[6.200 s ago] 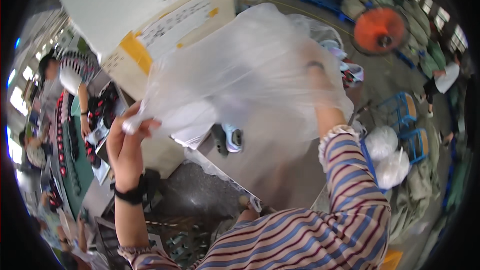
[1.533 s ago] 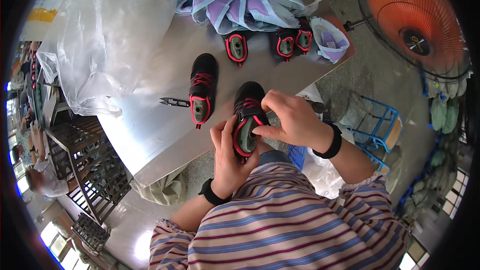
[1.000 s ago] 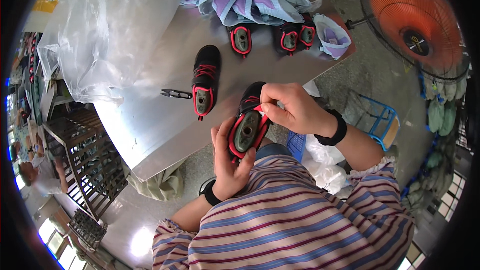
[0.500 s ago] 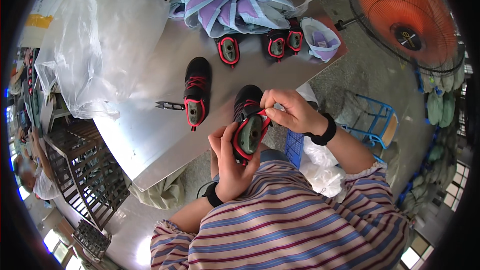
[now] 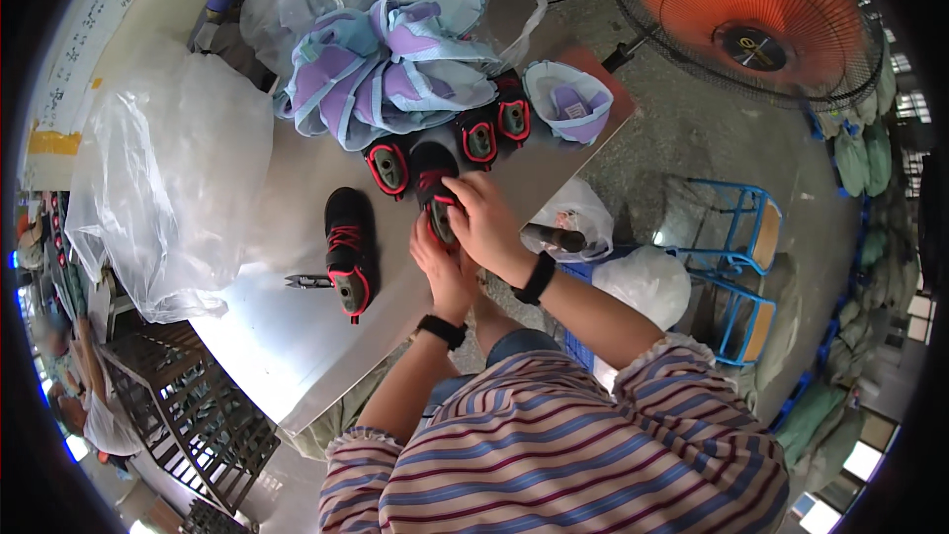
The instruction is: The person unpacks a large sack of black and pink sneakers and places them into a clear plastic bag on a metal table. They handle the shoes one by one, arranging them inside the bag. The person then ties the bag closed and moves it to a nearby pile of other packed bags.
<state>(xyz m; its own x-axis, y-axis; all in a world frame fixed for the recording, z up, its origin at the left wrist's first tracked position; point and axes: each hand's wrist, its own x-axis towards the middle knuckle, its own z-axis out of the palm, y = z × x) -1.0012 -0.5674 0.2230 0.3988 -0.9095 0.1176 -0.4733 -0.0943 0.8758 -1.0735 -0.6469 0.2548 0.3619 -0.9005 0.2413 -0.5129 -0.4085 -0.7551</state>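
Observation:
Both my hands are on a black child's shoe (image 5: 432, 160) with red laces and red trim, over the metal table. My left hand (image 5: 442, 269) grips its heel end from the near side, fingers closed. From the right, my right hand (image 5: 487, 227) closes over the shoe's opening, partly hiding the heel and the grey-green inside. A matching shoe (image 5: 345, 237) stands to the left, with dark thread snips (image 5: 309, 281) beside it. Beyond my hands are more such shoes, one at the left (image 5: 387, 168) and two at the right, a nearer shoe (image 5: 478, 141) and a farther shoe (image 5: 513, 119).
A pile of light-blue and purple shoe uppers (image 5: 341, 89) lies at the back, with a single upper (image 5: 570, 109) to its right. Clear plastic sheeting (image 5: 178, 168) covers the table's left. An orange fan (image 5: 751, 35) stands far right, near blue-framed stools (image 5: 741, 232). A slatted rack (image 5: 203, 405) is at left.
The shoe in my hands has moved from near my body to farther out over the table, beside the other shoes. My right hand has shifted onto its opening. The view has shifted too.

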